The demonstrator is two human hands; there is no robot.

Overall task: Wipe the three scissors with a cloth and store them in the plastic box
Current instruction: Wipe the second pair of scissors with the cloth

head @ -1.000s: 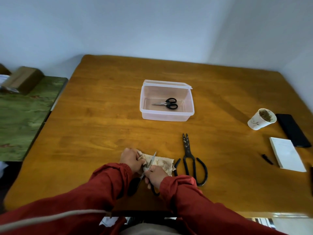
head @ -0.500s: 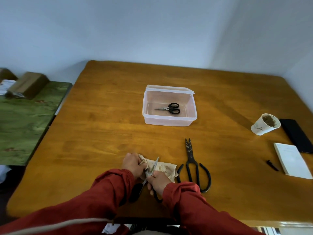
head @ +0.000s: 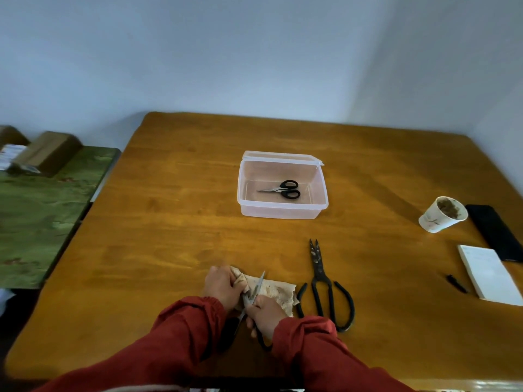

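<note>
Scissors gripped in right hand, cloth in left hand.

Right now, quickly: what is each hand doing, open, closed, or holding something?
The left hand grips the cloth.
The right hand grips the scissors.

The right hand is covering most of the handles of the scissors it is gripping, and the left hand is hiding the left end of the cloth. The right edge is cutting off the notepad and the black slab; the small black object near them is showing too small to identify.
</note>
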